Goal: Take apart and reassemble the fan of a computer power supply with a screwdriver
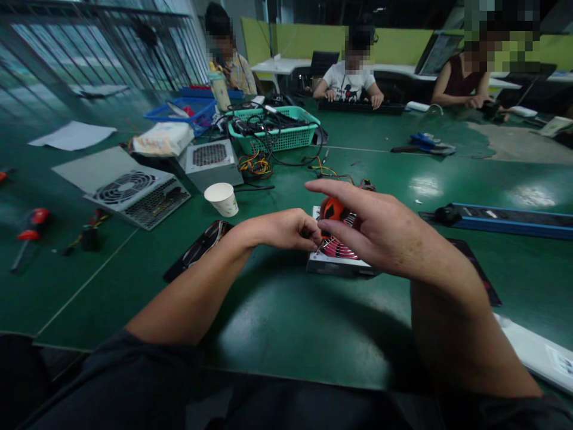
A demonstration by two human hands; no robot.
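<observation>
In front of me a grey power supply unit point(336, 269) lies on the green table, its red fan point(342, 249) and wire grille facing up. My right hand point(380, 230) curls around the orange-and-black handle of a screwdriver point(332, 210), index finger stretched out above it. The screwdriver points down toward the unit's near left corner. At that corner my left hand point(298, 230) has its thumb and fingers pinched together close to the screwdriver's shaft. Whatever lies between those left fingertips is too small and hidden to make out. My right hand covers the unit's right part.
To the left stand a paper cup point(222, 200), an opened power supply casing point(138, 191), another power supply point(210, 164) and a red-handled screwdriver point(33, 227). A black case point(197, 251) lies beside my left forearm. Farther back is a green basket point(277, 140) of cables. Several people sit opposite.
</observation>
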